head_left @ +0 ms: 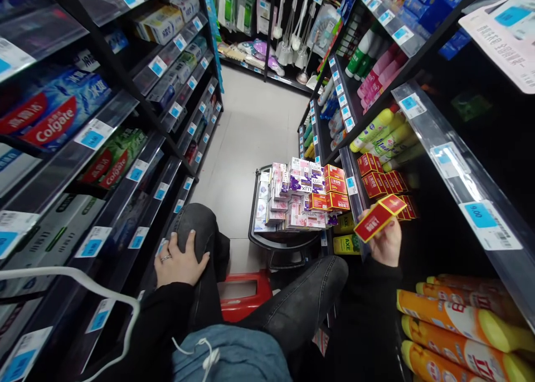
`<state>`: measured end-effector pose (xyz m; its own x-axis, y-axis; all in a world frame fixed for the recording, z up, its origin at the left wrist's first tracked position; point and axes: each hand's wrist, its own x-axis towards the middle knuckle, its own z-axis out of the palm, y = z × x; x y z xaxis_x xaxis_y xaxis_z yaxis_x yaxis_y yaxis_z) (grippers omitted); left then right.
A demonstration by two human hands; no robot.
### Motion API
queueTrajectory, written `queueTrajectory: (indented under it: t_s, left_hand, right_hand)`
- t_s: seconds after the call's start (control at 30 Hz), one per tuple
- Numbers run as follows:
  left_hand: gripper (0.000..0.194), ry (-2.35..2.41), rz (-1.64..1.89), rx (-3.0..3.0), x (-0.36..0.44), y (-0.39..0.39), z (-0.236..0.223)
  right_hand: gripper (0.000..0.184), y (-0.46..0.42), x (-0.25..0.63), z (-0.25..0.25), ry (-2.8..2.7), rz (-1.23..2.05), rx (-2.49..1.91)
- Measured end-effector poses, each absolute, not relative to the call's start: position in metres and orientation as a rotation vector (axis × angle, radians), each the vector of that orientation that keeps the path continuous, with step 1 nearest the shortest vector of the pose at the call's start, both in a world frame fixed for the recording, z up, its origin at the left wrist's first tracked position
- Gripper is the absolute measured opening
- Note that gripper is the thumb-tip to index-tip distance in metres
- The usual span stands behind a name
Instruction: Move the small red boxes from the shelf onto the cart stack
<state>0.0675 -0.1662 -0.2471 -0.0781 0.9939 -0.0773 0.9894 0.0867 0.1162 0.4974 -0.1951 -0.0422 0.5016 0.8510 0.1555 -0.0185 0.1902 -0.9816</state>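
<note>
Red box (379, 218), just one, sits in one of two hands (388, 247).

Blk shelving (147, 112) both sides w/ pale tile floor (257, 120) btwn.

Colgate boxes (54, 114) sit on a left shelf (120, 112), orange bottles (449, 322) lie lower right, white brushes (296, 40) hang beyond.

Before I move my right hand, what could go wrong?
The red box might slip, since only your right hand holds it. It could knock the shelved red boxes close by. The LUX boxes, piled high in the dark-rimmed basket, might topple if bumped.
</note>
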Motion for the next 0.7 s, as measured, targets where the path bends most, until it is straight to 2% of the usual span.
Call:
queueTrajectory:
  t_s: [0.1, 0.23, 0.37, 0.5, 0.7]
  left_hand:
    - [0.070, 2.203, 0.065, 2.036, 0.068, -0.166, -0.246]
    - [0.072, 2.188, 0.047, 2.021, 0.067, -0.167, -0.245]
    - [0.071, 2.183, 0.072, 2.017, 0.066, -0.167, -0.246]
    - [0.073, 2.184, 0.079, 1.995, 0.066, -0.166, -0.249]
    - [0.074, 2.177, 0.068, 1.986, 0.067, -0.166, -0.249]
  right_hand:
    - [0.038, -0.196, 0.449, -0.031, -0.698, 1.140, -0.935]
    - [0.031, -0.197, 0.412, -0.025, -0.496, 1.352, -0.784]
    - [0.040, -0.197, 0.399, -0.016, -0.348, 1.383, -0.679]
    - [0.038, -0.187, 0.402, -0.009, -0.190, 1.407, -0.728]
    - [0.047, -0.170, 0.419, -0.020, -0.095, 1.325, -0.789]
